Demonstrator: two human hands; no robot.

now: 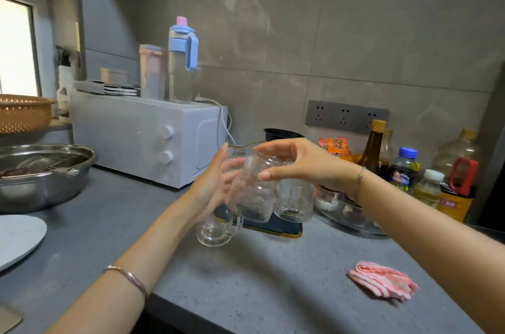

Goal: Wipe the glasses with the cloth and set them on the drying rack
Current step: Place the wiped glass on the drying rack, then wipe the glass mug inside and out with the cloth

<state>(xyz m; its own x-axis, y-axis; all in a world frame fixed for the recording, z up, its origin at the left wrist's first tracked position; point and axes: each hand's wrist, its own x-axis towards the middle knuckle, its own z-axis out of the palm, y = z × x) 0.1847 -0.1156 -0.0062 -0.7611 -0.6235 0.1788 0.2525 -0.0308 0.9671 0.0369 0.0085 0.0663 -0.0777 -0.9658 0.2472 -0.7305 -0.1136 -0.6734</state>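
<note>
I hold a clear ribbed glass (257, 191) in the air above the counter, tilted, between both hands. My right hand (297, 164) grips it from above with thumb and fingers curled round its upper part. My left hand (216, 186) lies against its left side with fingers nearly straight. Below it sits a dark tray with a gold rim (281, 228), the drying rack, bearing an upside-down ribbed glass (293, 201). A clear handled glass mug (218, 230) stands on the counter at the tray's left end. The pink striped cloth (382, 280) lies folded on the counter at the right, apart from both hands.
A white microwave (142, 137) with bottles on top stands at the back left. A steel basin (41, 178) and a white plate (16, 238) are at the left. Sauce and oil bottles (404, 169) crowd the back right beside a steel dish (352, 220).
</note>
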